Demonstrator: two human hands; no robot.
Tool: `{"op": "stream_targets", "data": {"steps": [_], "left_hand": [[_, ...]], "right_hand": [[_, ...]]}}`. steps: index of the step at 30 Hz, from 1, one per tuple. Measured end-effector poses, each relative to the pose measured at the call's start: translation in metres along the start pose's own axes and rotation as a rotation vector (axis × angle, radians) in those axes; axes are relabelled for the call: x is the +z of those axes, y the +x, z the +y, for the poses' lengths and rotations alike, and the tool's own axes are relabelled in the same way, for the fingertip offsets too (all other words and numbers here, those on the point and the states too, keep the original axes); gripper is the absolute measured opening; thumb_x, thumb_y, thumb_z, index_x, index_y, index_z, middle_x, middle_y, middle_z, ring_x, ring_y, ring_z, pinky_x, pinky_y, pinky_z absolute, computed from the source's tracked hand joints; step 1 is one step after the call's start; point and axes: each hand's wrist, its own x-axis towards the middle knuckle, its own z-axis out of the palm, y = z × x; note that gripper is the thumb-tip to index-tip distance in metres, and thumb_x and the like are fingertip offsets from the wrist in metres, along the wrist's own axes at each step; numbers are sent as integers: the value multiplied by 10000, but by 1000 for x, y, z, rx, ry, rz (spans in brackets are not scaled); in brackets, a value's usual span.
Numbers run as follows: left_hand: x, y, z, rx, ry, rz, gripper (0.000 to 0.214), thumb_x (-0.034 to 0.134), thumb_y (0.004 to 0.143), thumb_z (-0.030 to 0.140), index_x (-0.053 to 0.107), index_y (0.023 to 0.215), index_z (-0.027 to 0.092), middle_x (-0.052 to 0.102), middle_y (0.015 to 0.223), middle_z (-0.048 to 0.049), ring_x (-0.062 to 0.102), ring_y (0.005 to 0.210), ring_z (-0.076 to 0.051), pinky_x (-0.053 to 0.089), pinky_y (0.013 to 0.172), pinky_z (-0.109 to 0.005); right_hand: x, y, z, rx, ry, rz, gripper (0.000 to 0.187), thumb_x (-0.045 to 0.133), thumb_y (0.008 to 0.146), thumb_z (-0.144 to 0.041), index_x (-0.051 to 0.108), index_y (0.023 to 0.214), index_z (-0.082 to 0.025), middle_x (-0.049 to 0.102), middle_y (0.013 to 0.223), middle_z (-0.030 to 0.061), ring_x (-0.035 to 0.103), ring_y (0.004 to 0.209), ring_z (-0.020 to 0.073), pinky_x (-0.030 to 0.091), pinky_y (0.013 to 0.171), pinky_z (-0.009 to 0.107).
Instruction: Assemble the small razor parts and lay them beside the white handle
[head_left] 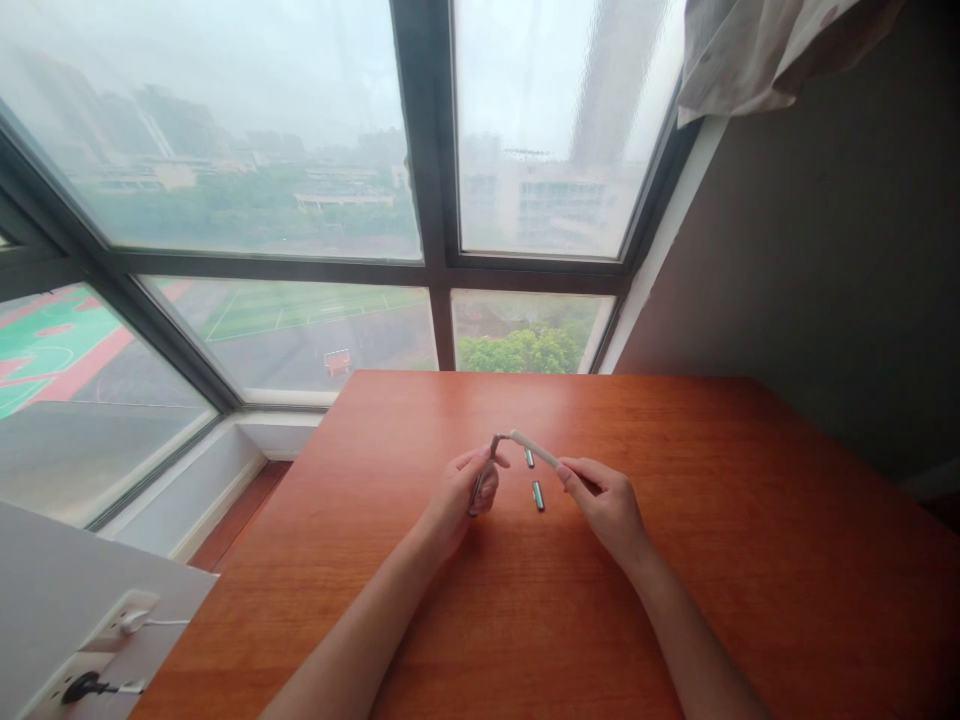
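White slim bar [534, 449]: held just above the orange-brown wooden table [750, 580], near its middle. The right hand [606, 503] pinches its near end, fingers closed on it. Grey slim piece [484, 478]: clasped in the curled left hand [465, 497], top end appearing to meet the bar's far tip. Two small greenish cylinders [538, 495] (markings too small to read) lie between the hands. White power strip [90, 655]: lower left, off the table.
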Motion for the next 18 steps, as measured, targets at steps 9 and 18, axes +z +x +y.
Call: {"op": "stream_targets", "data": {"steps": [9, 18], "left_hand": [[-2, 1, -1, 3, -2, -17, 340, 586, 819, 475, 589, 820, 135, 326, 483, 84, 201, 391, -37, 107, 389, -187], [-1, 1, -2, 8, -3, -13, 352, 576, 825, 481, 591, 816, 129, 333, 477, 82, 209, 385, -33, 110, 389, -181]], "right_hand": [[-1, 1, 0, 7, 15, 9, 298, 564, 861, -409, 729, 843, -161, 674, 691, 39, 614, 636, 185, 467, 581, 257], [-1, 0, -3, 25, 31, -6, 289, 564, 862, -396, 726, 845, -158, 645, 668, 27, 592, 634, 174, 451, 594, 247]]}}
